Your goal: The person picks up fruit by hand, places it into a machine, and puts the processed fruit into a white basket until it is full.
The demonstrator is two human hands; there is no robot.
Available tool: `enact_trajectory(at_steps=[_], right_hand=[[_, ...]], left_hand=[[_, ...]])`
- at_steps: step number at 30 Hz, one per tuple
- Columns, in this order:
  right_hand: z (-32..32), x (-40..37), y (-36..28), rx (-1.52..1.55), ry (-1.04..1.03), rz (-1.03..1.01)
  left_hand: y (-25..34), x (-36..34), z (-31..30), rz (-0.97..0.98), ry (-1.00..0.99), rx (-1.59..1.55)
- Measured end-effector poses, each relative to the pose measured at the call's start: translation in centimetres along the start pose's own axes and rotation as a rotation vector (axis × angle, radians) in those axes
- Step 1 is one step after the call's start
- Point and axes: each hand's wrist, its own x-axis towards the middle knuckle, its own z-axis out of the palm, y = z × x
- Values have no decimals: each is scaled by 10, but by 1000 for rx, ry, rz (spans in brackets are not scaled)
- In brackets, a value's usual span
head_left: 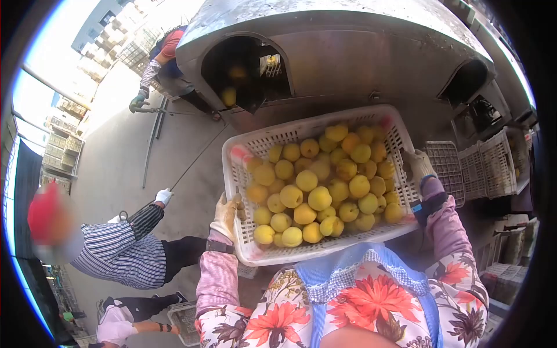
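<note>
A white plastic crate full of round yellow fruit, which look like peaches, is held in front of my body, slightly tilted in view. My gloved left hand grips its left end, fingers hooked into the side. At the right end, my gloved right hand is closed on the side wall. Part of the fingers on both hands is hidden by the crate.
Ahead stands a large metal machine with an arched opening. Crates stand at the right. On the left, a person in a striped top holds a long thin rod; another person bends beside the machine.
</note>
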Motion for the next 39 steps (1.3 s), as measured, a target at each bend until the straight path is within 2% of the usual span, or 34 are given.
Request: enact_trajectory(at_steps=[1, 2, 5, 8, 9, 12, 13, 14, 16, 18, 19, 20, 22, 24, 26, 27, 29, 30, 31, 33, 36, 39], right_hand=[[3, 14, 14, -18, 19, 23], [65, -38, -41, -2, 59, 9], [83, -53, -59, -38, 117, -3], [69, -50, -49, -87, 135, 47], [77, -51, -59, -81, 141, 40], [81, -52, -62, -83, 133, 44], [76, -53, -60, -94, 131, 26], [72, -45, -45, -337, 238, -261], [98, -89, -86, -824, 425, -510], [120, -100, -102, -811, 365, -802], [132, -107, -112, -842, 177, -964], [154, -109, -120, -743, 25, -823], [185, -100, -122, -578, -227, -814], [217, -83, -123, -882, -161, -1162], [242, -101, -140, -1147, -271, -1026], [249, -108, -147, -1274, -318, -953], [269, -97, -128, -1313, -357, -905], [278, -94, -123, -1335, -374, -880], [274, -93, -127, -1141, -372, -866], [259, -90, -129, -750, -368, -821], [260, -106, -122, 352, -583, -177], [284, -153, -127, 292, -629, -388]], left_hand=[[-12, 15, -2, -36, 9, 49], [46, 28, -85, -29, -12, 55], [49, 36, -91, -27, 22, 136], [48, 27, -77, 731, 384, 1273], [67, 31, -81, 1022, 501, 1641], [118, 22, -22, 365, -4, 1525], [105, 41, -8, 405, -129, 1456], [88, 60, 5, 450, -249, 1383], [70, 66, 45, 440, -293, 1557], [56, 62, 84, 408, -261, 1652], [51, 56, 95, 365, -210, 1670], [52, 56, 104, 330, -140, 1678], [32, 61, 101, 488, -38, 1735], [29, 68, 101, 552, -3, 1691], [34, 67, 96, 495, -39, 1571], [35, 67, 89, 512, 25, 1418], [34, 66, 77, 552, 138, 1106], [40, 58, 69, 417, 3, 535], [44, 46, 61, 300, -141, 69], [31, 50, 31, 29, -349, -496], [44, 19, 31, -18, -573, -827], [53, 17, 32, -51, -728, -1082]])
